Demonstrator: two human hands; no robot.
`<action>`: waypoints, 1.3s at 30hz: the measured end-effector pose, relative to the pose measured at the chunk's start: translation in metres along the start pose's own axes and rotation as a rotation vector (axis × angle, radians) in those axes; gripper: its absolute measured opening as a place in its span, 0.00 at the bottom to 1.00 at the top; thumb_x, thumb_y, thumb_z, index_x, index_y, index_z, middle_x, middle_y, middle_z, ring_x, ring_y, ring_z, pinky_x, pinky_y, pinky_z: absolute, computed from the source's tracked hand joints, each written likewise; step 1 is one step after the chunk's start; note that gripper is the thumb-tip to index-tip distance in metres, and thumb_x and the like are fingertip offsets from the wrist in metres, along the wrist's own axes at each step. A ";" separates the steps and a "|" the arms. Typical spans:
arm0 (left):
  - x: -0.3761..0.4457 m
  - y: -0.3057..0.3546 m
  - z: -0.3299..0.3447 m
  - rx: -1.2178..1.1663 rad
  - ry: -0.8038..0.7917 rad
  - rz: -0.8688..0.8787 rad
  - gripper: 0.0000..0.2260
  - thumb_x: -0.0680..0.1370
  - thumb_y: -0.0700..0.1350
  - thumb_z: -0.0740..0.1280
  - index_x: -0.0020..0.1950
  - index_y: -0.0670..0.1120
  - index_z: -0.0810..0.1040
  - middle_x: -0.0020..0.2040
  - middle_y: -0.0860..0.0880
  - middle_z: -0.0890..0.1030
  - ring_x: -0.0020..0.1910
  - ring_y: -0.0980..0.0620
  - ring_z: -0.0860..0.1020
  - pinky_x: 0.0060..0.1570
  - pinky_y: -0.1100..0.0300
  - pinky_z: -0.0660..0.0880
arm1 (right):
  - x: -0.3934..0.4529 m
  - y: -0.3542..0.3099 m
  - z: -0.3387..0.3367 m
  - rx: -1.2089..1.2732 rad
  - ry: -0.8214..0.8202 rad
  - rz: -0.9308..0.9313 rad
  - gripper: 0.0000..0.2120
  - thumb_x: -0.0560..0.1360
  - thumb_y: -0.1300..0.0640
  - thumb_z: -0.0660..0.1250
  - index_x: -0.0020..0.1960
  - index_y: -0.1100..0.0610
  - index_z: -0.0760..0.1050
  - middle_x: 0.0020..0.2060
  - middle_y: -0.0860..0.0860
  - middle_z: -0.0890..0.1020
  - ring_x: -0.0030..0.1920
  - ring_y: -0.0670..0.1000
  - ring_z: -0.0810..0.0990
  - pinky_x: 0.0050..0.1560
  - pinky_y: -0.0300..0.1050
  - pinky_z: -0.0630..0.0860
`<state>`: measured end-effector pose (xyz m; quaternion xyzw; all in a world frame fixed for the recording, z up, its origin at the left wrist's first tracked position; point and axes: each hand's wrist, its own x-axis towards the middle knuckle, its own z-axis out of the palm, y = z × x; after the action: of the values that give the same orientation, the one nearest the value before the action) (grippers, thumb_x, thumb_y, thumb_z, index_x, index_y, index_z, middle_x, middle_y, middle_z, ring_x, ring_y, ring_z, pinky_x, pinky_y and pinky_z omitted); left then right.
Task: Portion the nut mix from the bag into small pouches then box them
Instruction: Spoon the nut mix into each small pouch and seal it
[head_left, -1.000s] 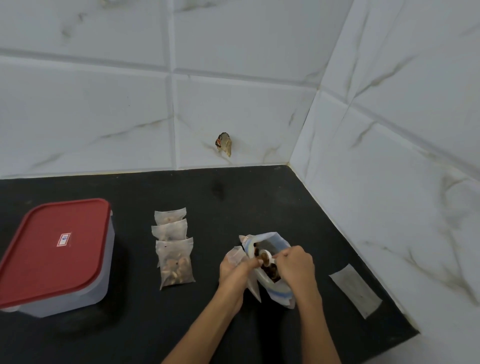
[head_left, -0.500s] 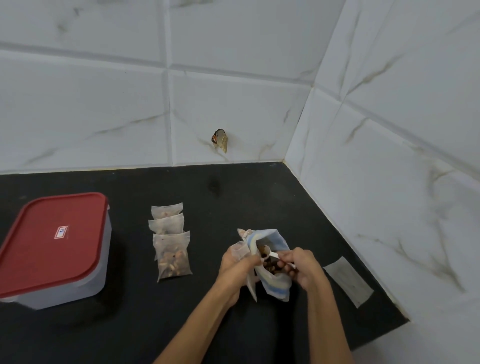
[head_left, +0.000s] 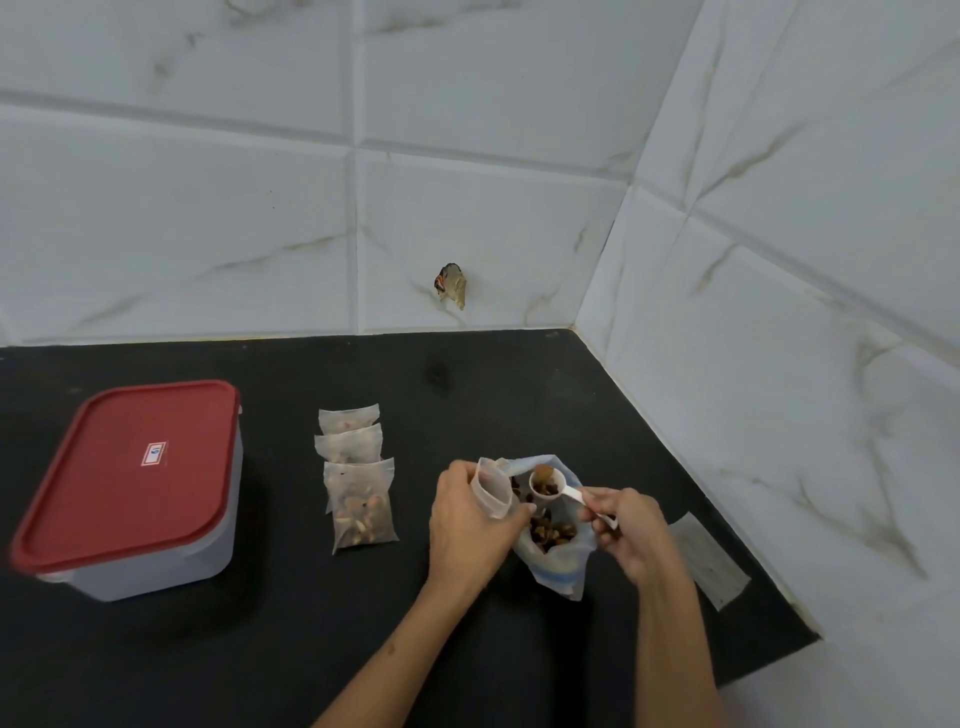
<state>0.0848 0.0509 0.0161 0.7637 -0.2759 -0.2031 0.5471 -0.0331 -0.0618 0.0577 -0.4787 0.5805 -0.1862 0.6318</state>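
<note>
Lifting a loaded scoop (head_left: 545, 486) clear of the nut mix bag (head_left: 558, 540).
Half a second earlier it was down inside; the right hand (head_left: 626, 525) pinched its handle, the left hand (head_left: 470, 519) gripped an apparently empty pouch (head_left: 493, 488) beside the bag, ready for filling.

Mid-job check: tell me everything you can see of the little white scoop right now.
The white scoop looks like plastic: a small round bowl on a short flat handle. The bowl holds a heap of brown nut mix and sits roughly level above the open nut bag, beside the mouth of the small pouch. The right hand pinches its handle end; nothing else touches it.
</note>
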 end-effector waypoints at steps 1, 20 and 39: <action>-0.001 0.002 -0.002 0.057 0.014 0.041 0.21 0.66 0.49 0.77 0.51 0.51 0.70 0.49 0.55 0.73 0.47 0.59 0.74 0.45 0.63 0.75 | -0.007 -0.001 0.000 0.010 0.007 -0.018 0.09 0.76 0.68 0.61 0.50 0.64 0.79 0.33 0.56 0.77 0.31 0.47 0.68 0.32 0.39 0.66; -0.006 0.022 -0.007 0.041 -0.044 -0.015 0.17 0.69 0.51 0.74 0.49 0.51 0.67 0.44 0.55 0.77 0.44 0.55 0.77 0.43 0.57 0.77 | -0.095 -0.021 0.057 -0.946 0.191 -0.374 0.15 0.79 0.56 0.62 0.65 0.55 0.73 0.58 0.52 0.77 0.53 0.47 0.75 0.53 0.35 0.69; -0.008 0.008 0.002 -0.042 -0.048 -0.116 0.18 0.69 0.46 0.74 0.52 0.51 0.68 0.48 0.54 0.75 0.48 0.55 0.76 0.47 0.58 0.77 | -0.072 0.007 0.015 -0.436 0.277 -0.532 0.12 0.76 0.63 0.65 0.57 0.55 0.80 0.48 0.49 0.81 0.41 0.40 0.73 0.41 0.33 0.68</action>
<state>0.0761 0.0527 0.0234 0.7616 -0.2398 -0.2585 0.5438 -0.0404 0.0041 0.0895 -0.7064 0.5416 -0.2790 0.3602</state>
